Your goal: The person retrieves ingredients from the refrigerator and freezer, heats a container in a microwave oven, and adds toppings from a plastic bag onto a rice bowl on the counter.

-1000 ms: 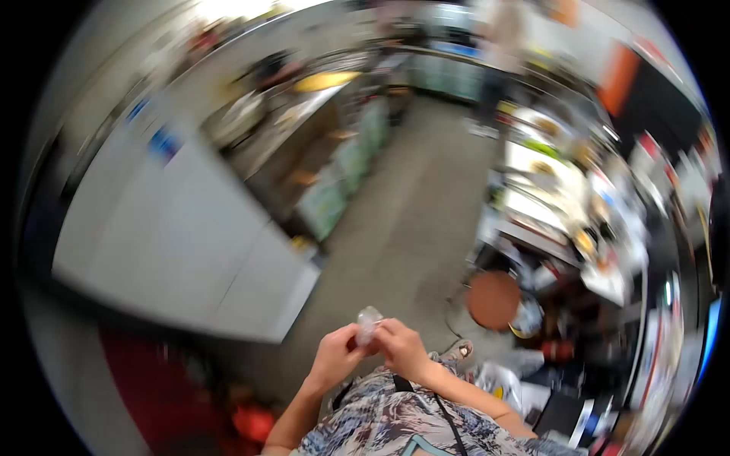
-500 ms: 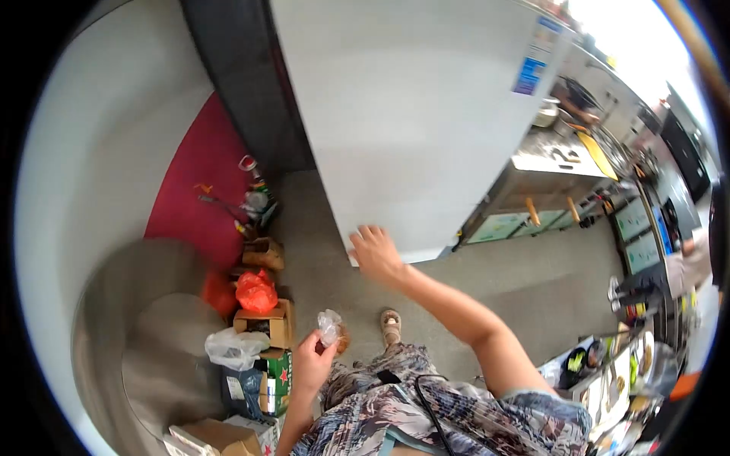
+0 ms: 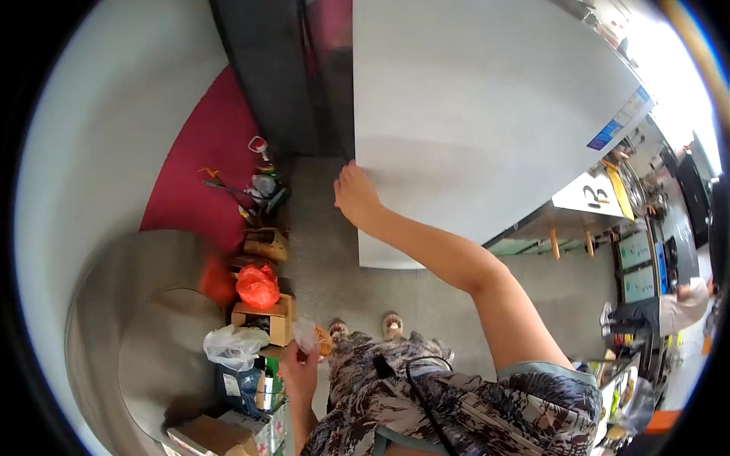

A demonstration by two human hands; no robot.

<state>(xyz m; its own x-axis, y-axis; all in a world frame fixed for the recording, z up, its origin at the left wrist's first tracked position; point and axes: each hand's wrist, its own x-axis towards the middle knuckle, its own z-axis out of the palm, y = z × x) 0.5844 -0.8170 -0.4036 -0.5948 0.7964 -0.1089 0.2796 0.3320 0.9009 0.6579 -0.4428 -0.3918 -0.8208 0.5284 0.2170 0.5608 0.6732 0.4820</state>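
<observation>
My left hand (image 3: 299,370) is low at my left side, closed around the gathered top of a clear plastic bag (image 3: 306,334). Something orange-brown (image 3: 325,343) shows in the bag beside my leg; its kind is unclear. My right arm reaches forward. My right hand (image 3: 357,196) has its fingers bent around the left edge of a tall white refrigerator (image 3: 471,137), whose side carries a blue-and-white label. The fingertips are partly hidden behind that edge.
Along the left stand cardboard boxes (image 3: 283,319), a red plastic bag (image 3: 258,286), a white plastic bag (image 3: 232,347) and a big round metal vessel (image 3: 152,334). A counter (image 3: 532,228) is behind the refrigerator. Another person (image 3: 680,304) stands at far right.
My right hand has moved forward and up from the refrigerator's lower side to its left edge. The refrigerator sits further right in view. My left hand still holds the bag, slightly lower.
</observation>
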